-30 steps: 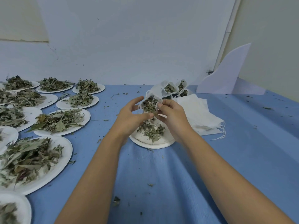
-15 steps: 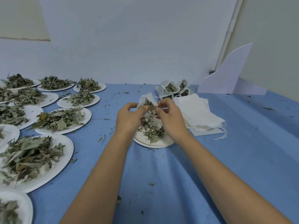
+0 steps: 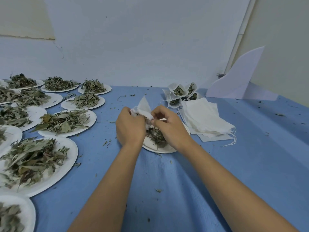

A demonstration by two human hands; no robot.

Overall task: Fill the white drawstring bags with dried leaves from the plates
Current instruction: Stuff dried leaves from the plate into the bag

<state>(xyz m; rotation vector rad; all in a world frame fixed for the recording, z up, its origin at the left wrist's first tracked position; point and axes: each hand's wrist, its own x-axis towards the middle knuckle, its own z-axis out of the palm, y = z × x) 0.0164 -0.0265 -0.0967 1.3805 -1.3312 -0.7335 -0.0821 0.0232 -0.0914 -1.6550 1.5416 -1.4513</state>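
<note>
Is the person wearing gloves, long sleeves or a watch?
No. The left hand and right hand have no gloves and no rings that I can see. The left forearm and right forearm show no sleeves, watch or bracelet.

Left third of frame blocked by rows of leaf-heaped plates point(image 3: 66, 124), rims close together. Narrow lane of bare bench point(image 3: 250, 164) between those rows and centre plate point(image 3: 160, 149). Right of centre: stack of empty bags point(image 3: 205, 118), with filled bags point(image 3: 180, 94) behind. Open at lower centre and lower right. Upper right corner closed by leaning white board point(image 3: 237, 81).
</note>
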